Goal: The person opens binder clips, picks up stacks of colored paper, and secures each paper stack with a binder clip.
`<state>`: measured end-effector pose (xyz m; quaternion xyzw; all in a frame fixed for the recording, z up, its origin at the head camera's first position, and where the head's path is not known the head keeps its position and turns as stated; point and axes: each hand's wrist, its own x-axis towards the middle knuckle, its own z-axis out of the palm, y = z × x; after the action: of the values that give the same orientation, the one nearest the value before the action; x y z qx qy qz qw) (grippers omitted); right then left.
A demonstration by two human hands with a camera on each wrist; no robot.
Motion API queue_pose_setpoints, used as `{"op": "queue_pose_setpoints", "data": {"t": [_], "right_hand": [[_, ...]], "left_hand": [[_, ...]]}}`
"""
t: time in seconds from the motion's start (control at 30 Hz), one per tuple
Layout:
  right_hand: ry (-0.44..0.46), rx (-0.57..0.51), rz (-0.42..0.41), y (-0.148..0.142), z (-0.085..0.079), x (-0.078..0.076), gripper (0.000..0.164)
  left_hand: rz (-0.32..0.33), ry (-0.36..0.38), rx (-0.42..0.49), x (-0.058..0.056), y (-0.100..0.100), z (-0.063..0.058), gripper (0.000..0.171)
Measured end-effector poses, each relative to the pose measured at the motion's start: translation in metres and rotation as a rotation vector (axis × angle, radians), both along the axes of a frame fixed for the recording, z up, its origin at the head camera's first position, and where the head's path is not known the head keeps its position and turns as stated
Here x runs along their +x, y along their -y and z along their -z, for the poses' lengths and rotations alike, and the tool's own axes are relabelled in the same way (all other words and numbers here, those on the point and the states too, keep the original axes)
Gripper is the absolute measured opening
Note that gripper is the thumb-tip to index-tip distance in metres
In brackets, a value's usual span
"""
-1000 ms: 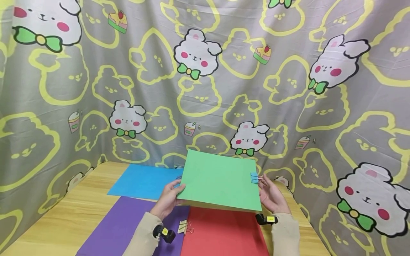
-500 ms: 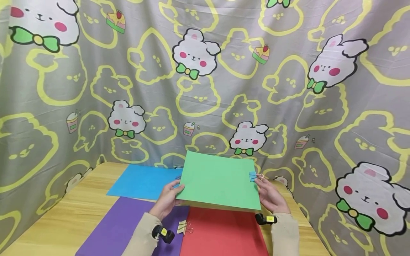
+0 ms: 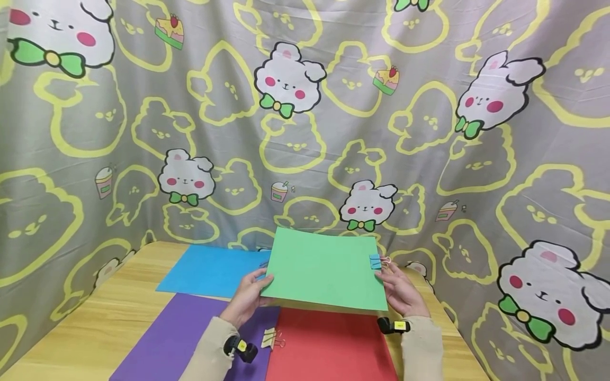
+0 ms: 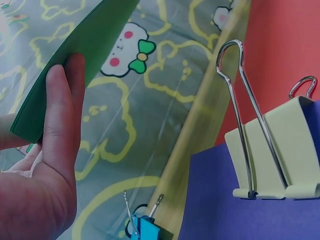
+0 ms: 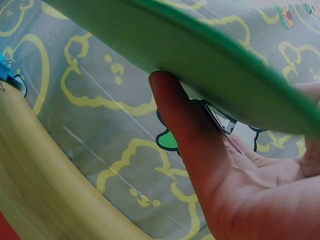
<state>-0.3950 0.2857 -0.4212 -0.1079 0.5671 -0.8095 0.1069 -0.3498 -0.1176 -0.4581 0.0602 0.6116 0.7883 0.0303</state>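
Observation:
Both hands hold green paper [image 3: 324, 270] raised and tilted above the table. My left hand [image 3: 251, 296] pinches its left edge, thumb on top and fingers behind, as the left wrist view also shows. At the right edge my right hand [image 3: 402, 291] grips the paper just below a blue binder clip [image 3: 375, 262]. That clip is clamped on the edge, its wire handles pointing outward. In the right wrist view, a finger [image 5: 172, 105] lies against the paper's underside, beside a wire handle [image 5: 216, 119].
Purple paper [image 3: 167, 338], red paper [image 3: 329, 349] and blue paper [image 3: 205, 270] lie on the wooden table [image 3: 90, 317]. A cream binder clip [image 3: 268, 338] grips the purple paper's right edge. Another blue binder clip [image 4: 145, 227] shows at the back. A patterned curtain [image 3: 305, 159] hangs behind.
My right fingers have shifted from the clip's wire handles to the paper's edge just below the clip. My left hand keeps its grip. The head view has turned slightly right.

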Motion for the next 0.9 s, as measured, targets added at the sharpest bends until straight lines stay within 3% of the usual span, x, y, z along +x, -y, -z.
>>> {"op": "queue_pose_setpoints", "data": {"t": [0.3,0.67,0.9], "right_hand": [[-0.099,-0.006,-0.055,0.001,0.005,-0.001,0.050],[-0.025,0.017,0.002,0.003,0.002,-0.005,0.049],[-0.019,0.067,0.056,0.007,-0.003,-0.005,0.067]], "left_hand": [[0.017,0.005,0.006,0.002,0.001,0.000,0.054],[0.069,0.012,-0.013,-0.003,0.004,0.000,0.062],[0.074,0.018,-0.033,-0.010,0.005,-0.001,0.057]]}}
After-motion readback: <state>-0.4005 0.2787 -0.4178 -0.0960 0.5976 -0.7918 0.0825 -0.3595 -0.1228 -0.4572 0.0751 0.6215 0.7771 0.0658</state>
